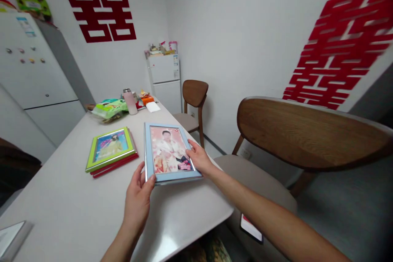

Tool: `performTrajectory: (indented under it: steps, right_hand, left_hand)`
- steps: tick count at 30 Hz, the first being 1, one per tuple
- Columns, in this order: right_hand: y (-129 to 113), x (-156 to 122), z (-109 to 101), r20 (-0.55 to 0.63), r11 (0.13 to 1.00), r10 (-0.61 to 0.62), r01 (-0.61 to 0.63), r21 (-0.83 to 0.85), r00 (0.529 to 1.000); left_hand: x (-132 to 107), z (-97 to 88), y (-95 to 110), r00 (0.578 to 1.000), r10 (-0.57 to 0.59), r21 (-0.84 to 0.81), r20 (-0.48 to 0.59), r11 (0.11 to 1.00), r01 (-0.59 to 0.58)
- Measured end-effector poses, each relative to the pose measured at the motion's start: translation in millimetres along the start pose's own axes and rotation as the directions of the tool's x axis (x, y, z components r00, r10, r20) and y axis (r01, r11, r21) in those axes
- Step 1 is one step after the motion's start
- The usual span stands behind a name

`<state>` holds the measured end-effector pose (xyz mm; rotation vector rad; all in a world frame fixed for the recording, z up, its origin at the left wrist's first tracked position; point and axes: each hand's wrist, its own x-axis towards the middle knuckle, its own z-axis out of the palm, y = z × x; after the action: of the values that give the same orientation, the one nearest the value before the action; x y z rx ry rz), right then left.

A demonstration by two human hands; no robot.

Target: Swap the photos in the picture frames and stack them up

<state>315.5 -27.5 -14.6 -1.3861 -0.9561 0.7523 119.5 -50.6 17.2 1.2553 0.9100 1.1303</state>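
Observation:
A light blue picture frame (pixel 167 147) with a photo in it is held between my two hands over the near right part of the white table. My left hand (pixel 138 190) grips its lower left corner, thumb on the front border. On its right edge my right hand (pixel 198 157) is closed, thumb over the front and fingers hidden behind. Whether the lower edge touches the table I cannot tell. To the left lies a stack of picture frames, a lime green one (pixel 132 143) on top and red edges (pixel 115 166) beneath.
Toward the far end of the white table (pixel 76 208) stand a pink bottle (pixel 130 102) and a green package (pixel 112 109). A silver-edged object (pixel 18 237) lies at the near left. Wooden chairs (pixel 307 135) line the right side. A phone (pixel 251 228) rests on the nearer seat.

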Motion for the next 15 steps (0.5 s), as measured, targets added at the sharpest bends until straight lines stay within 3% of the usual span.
performTrajectory:
  steps: [3,7,15]
  right_hand:
    - [4,29,-15,0.032,0.962,-0.006,0.015,-0.272,0.999]
    - [10,46,-15,0.037,0.831,-0.02,0.037,-0.555,0.999]
    - [12,52,5,0.025,0.617,-0.051,0.051,-0.785,0.998]
  left_hand:
    - [15,2.8,-26,1.0,-0.019,0.2,0.001,0.98,0.018]
    - [33,4.1,-49,1.0,-0.014,0.392,-0.021,0.92,0.021]
    - [54,-3.2,-46,0.999,-0.006,0.616,-0.053,0.787,0.037]
